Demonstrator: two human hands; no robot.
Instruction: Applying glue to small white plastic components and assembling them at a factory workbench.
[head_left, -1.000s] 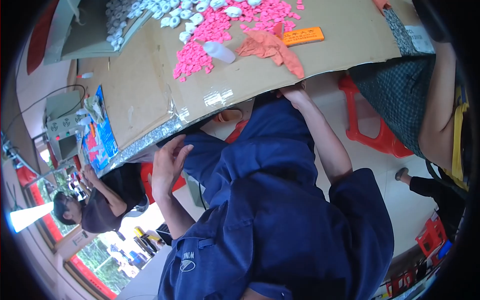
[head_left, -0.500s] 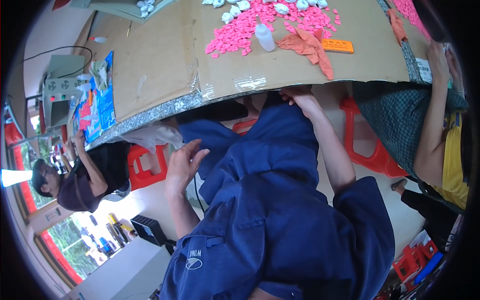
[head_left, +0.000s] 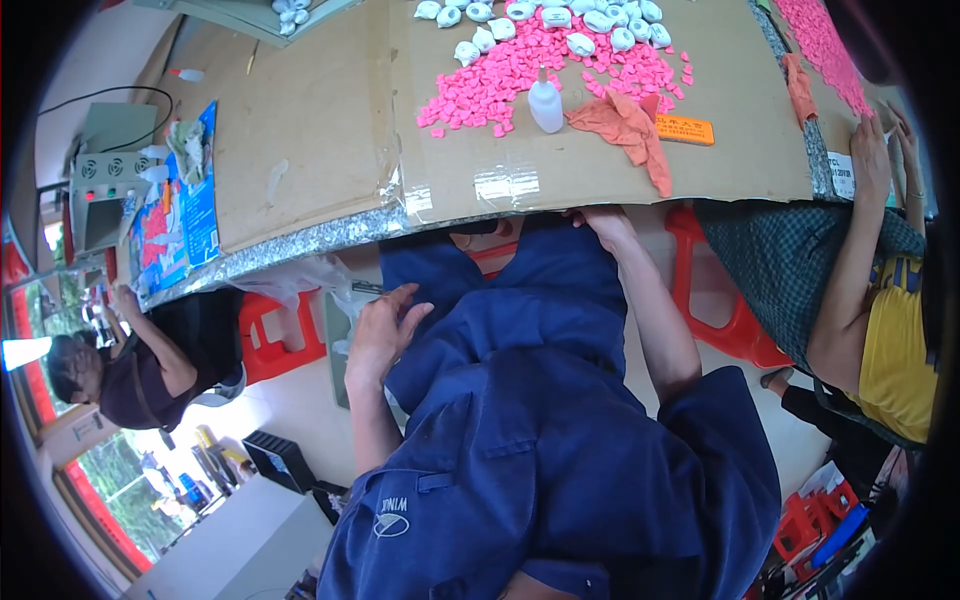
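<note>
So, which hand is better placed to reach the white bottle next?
Probably the right hand: it's at the table edge, nearer the white bottle; the left hand is farther back.

The left hand (head_left: pixel 382 328) is near the left thigh (head_left: pixel 430 262), and the right hand (head_left: pixel 604 226) is at the table's (head_left: pixel 300 243) near edge. Beyond the right hand, on the cardboard (head_left: pixel 300 190), there lies a cloth (head_left: pixel 622 128), with a bottle (head_left: pixel 546 108) to its left and a bar (head_left: pixel 690 130) to its right. Behind the bottle are small pieces (head_left: pixel 480 95). One stool (head_left: pixel 255 352) is left of the left hand.
</note>
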